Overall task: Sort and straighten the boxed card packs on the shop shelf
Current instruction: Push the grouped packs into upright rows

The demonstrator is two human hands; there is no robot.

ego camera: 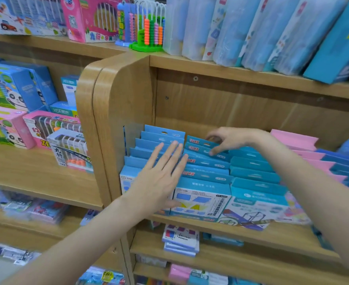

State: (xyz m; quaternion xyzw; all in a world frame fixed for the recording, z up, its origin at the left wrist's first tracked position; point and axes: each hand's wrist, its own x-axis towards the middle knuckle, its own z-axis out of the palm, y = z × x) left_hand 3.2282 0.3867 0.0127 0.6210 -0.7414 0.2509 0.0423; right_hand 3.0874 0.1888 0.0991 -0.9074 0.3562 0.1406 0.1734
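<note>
A left hand (159, 177) lies flat, fingers straight, steadying the left row of packs (149, 153) while the right hand (229, 139) pinches a rear pack (200, 143) in the middle row, best squared gently.

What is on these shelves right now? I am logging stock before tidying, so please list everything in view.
Light blue card packs: one row, several deep, leftmost on the middle shelf.
Teal card packs: two rows, several deep, centre of that shelf.
Pink packs: one row, right of the teal rows.
Dark blue packs: one row, far right.
Abacus: one, green base, coloured beads, top shelf.
Pink abacus box: one, top shelf left.
Pale blue flat packs: several, leaning, top shelf right.
Panda boxes: blue and pink, left unit.
Left hand: fingers straight, flat on the light blue row.
Right hand: pinching a rear teal pack.
</note>
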